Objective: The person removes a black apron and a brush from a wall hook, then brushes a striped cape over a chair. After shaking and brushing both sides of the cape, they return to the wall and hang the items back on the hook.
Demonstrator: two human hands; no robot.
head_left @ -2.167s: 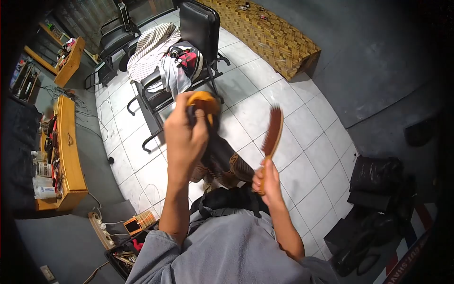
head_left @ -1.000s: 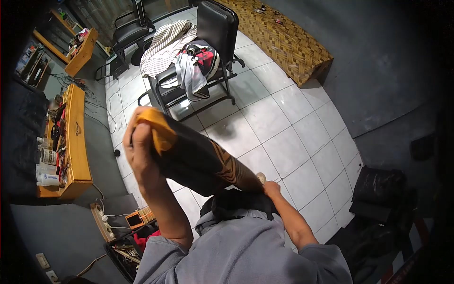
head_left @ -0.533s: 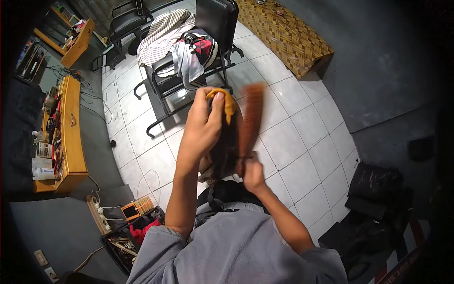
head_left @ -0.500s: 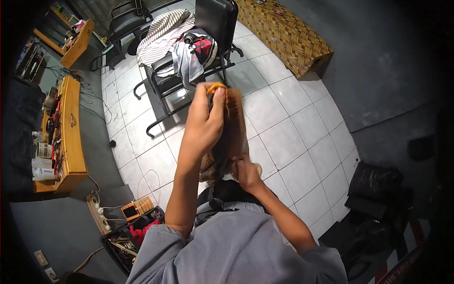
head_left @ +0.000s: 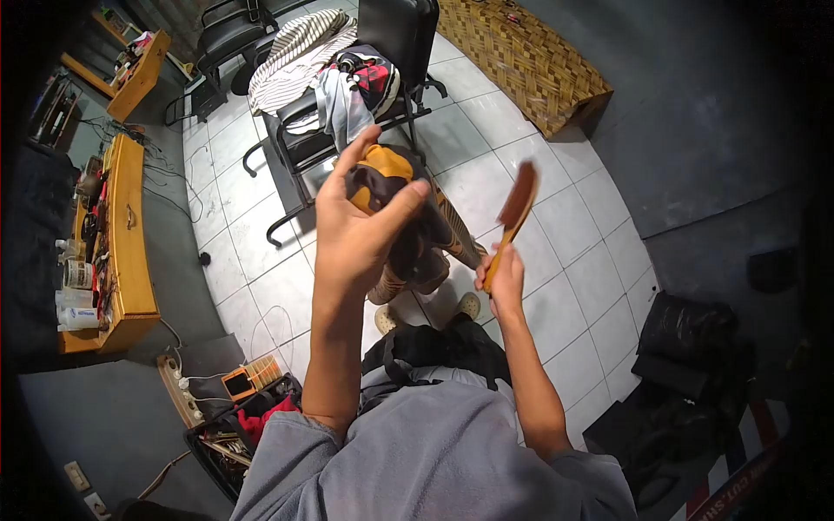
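Wooden brush (head_left: 516, 211) swung off dark boot (head_left: 408, 227)

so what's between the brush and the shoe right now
Nothing: in the head view only bare white floor tiles show between the brush and the shoe.

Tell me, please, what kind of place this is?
Probably a barbershop or salon: black padded chairs stand on a white tiled floor, and wooden counters along the wall hold bottles and tools.
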